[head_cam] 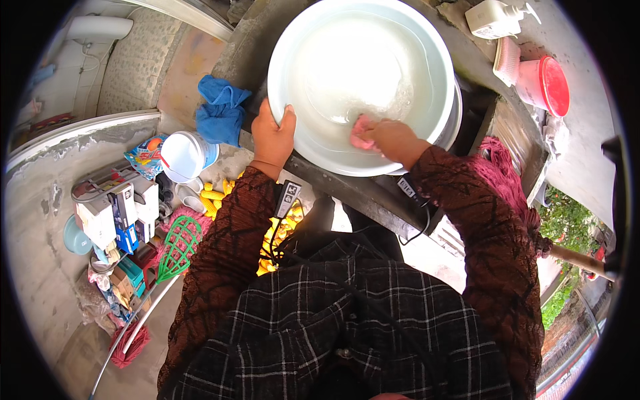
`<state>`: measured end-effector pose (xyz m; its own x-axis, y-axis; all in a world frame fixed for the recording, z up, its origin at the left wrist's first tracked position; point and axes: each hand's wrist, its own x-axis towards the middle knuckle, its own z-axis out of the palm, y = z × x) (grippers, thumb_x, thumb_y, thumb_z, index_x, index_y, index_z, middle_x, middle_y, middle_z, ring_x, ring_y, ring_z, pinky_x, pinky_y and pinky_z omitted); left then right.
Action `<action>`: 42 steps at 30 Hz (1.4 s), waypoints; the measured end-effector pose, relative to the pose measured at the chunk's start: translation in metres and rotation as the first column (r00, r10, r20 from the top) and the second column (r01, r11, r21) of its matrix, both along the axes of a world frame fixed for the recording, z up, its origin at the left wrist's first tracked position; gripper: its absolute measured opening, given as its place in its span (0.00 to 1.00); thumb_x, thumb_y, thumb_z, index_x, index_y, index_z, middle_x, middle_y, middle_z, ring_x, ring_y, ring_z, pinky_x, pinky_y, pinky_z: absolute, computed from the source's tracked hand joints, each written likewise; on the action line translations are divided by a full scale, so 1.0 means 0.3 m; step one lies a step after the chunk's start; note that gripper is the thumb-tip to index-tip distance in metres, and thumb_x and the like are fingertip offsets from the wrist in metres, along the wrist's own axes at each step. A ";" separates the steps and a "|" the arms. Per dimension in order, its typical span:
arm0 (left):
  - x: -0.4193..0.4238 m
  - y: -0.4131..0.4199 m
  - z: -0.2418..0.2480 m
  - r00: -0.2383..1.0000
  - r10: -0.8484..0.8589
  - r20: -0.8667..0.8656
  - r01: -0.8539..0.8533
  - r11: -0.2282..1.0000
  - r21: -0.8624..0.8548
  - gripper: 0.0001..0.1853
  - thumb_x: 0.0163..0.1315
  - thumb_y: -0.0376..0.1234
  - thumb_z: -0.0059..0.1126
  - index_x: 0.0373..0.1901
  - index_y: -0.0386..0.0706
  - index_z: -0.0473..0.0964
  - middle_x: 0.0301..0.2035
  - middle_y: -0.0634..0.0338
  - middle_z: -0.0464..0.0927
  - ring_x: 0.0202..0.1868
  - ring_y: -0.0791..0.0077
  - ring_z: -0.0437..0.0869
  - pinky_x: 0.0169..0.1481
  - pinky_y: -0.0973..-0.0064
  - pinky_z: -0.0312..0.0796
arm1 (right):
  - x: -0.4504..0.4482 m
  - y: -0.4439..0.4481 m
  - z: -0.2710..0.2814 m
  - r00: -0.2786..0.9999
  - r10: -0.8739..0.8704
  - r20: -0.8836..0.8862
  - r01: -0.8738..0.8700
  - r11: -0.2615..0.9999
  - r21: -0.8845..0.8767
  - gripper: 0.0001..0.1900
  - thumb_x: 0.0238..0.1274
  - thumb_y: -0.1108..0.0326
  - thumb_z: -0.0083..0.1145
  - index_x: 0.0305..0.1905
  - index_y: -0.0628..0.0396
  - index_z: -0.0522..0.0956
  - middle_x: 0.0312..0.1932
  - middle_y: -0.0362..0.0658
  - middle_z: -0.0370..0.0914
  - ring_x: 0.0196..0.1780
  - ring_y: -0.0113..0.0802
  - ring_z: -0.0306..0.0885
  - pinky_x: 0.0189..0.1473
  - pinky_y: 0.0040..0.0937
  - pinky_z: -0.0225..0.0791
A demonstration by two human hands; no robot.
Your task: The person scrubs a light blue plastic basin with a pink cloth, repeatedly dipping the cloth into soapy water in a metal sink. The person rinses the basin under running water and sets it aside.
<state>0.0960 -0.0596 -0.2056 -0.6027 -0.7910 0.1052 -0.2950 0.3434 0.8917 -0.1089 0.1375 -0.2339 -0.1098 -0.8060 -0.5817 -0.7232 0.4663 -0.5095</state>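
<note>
A large white basin (285, 55) holding cloudy water rests over a concrete sink (360, 205). My left hand (272, 137) grips the basin's near left rim, thumb on the upper side. Inside the basin, low on the right, my right hand (397, 140) is closed around a wet pink cloth (363, 132). Bright glare washes out much of the water and the basin's floor. Part of another round rim (456, 115) shows beneath the basin on its right.
A blue cloth (220, 110) lies on the ledge left of the basin. Rightward are a white pump bottle (492, 20), a pink bucket (537, 87) and a red mop head (500, 165). Yellow corn cobs (212, 197), a white bucket (182, 157) and a green flyswatter (181, 245) sit lower left.
</note>
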 end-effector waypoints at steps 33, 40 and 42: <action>0.008 -0.021 -0.010 0.999 -0.008 0.051 0.008 1.000 -0.006 0.28 0.64 0.33 0.61 0.67 0.39 0.69 0.42 0.42 0.86 0.45 0.49 0.90 0.49 0.61 0.80 | 0.062 0.057 0.202 0.992 -0.022 -0.120 0.023 1.000 0.002 0.08 0.55 0.72 0.56 0.34 0.42 0.84 0.37 0.35 0.85 0.50 0.43 0.79 0.54 0.43 0.64; 0.005 -0.020 -0.007 0.999 -0.009 0.041 0.010 1.000 -0.023 0.28 0.64 0.34 0.62 0.67 0.40 0.70 0.42 0.43 0.86 0.44 0.49 0.90 0.49 0.61 0.80 | 0.194 -0.010 0.124 0.954 -0.280 0.102 0.293 0.944 -0.150 0.21 0.71 0.45 0.56 0.34 0.49 0.87 0.36 0.43 0.87 0.52 0.46 0.80 0.59 0.53 0.64; 0.006 -0.020 -0.007 1.000 -0.017 0.001 0.017 1.000 -0.024 0.28 0.64 0.34 0.63 0.66 0.40 0.70 0.42 0.43 0.86 0.44 0.49 0.90 0.49 0.61 0.80 | 0.133 0.015 0.150 0.990 -0.128 -0.067 0.129 0.991 0.019 0.21 0.71 0.44 0.56 0.33 0.48 0.87 0.36 0.43 0.87 0.52 0.45 0.80 0.59 0.52 0.64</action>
